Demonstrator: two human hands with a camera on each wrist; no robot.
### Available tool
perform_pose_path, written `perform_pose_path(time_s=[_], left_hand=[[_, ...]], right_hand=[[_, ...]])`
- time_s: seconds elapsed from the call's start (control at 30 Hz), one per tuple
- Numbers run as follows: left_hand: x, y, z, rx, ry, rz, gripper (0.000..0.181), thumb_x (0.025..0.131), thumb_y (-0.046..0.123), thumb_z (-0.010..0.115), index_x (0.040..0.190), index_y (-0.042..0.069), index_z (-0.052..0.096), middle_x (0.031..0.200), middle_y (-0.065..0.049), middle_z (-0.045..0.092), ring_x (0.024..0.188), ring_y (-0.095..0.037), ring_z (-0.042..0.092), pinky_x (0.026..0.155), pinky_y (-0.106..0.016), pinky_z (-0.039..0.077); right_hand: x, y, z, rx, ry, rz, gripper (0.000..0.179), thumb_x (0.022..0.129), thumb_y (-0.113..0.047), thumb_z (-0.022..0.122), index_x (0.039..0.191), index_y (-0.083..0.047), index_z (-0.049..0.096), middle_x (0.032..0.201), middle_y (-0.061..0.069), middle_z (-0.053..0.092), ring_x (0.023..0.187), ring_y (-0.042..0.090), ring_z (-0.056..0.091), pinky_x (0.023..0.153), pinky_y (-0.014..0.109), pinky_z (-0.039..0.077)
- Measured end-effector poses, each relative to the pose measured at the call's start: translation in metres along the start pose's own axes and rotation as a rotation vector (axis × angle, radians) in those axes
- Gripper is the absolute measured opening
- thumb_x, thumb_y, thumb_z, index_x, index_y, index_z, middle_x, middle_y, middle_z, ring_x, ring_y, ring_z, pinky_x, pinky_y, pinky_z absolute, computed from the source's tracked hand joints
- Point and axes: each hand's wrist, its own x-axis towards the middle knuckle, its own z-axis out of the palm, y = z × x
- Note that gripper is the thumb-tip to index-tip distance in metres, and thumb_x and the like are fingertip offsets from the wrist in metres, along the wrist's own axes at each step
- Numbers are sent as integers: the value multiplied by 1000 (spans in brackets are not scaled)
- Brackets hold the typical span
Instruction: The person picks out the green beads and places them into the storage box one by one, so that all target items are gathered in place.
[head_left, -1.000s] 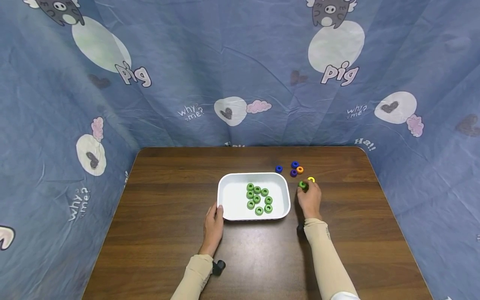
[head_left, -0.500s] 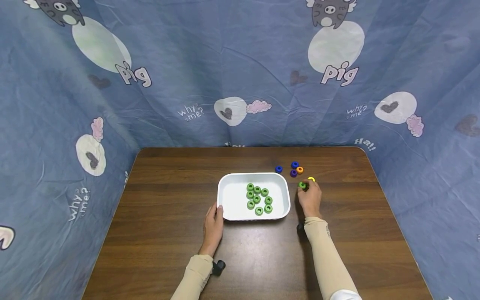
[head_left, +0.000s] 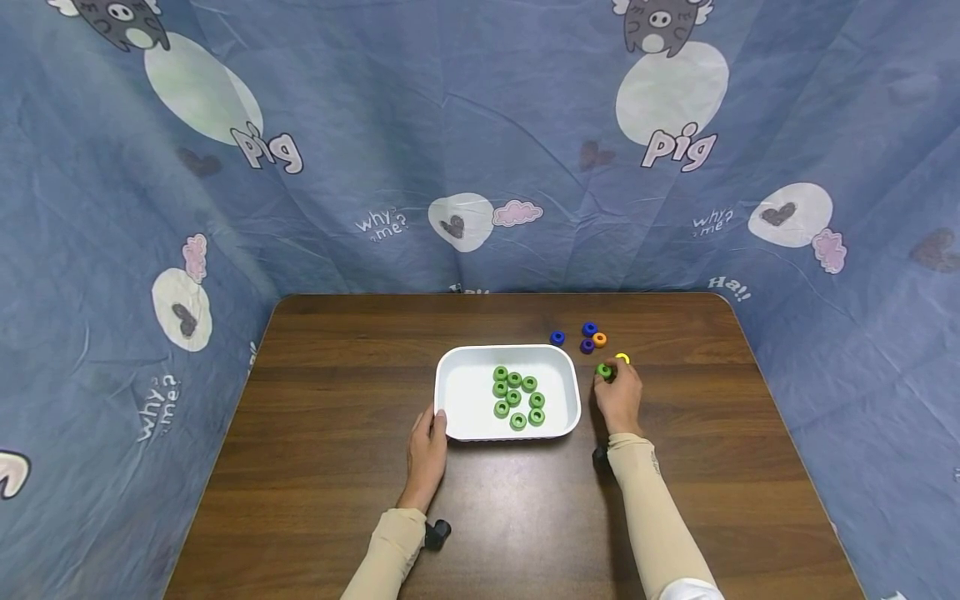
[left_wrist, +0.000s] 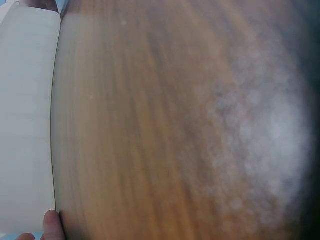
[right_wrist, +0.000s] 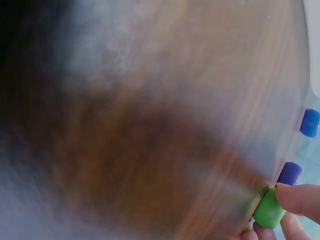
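The white rectangular tray [head_left: 465, 400] lies on the table with several green ring-shaped beads [head_left: 513, 398] inside. At its front left corner my left hand [head_left: 427, 462] grips the rim, thumb on the near side; the left wrist view shows a fingertip against the tray's wall [left_wrist: 27, 115]. Right of the tray, my right hand [head_left: 621, 402] pinches another green bead [head_left: 603, 370]. The thumb and a finger meet around that bead in the right wrist view, which seems to be at table level. A yellow bead [head_left: 622, 358], partly hidden, is just behind the right fingers.
Behind the tray's right end lie a blue bead [head_left: 557, 337], a second blue bead [head_left: 590, 329], an orange bead [head_left: 600, 340] and a purple bead [head_left: 587, 346]. The brown wooden table [head_left: 330, 400] ends at a blue printed cloth [head_left: 330, 233] at the back and sides.
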Motion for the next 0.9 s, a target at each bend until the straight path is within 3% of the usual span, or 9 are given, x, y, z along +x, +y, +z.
perform_pose_path(time_s=[0.9], left_hand=[[0, 0, 0, -26, 5, 31, 48, 106, 33, 45, 145, 7, 53, 143, -17, 57, 138, -34, 50, 116, -53, 38]], right_hand=[[-5, -8, -4, 3, -1, 35, 31, 85, -7, 71, 113, 5, 65, 109, 28, 67, 104, 43, 61, 94, 52, 47]])
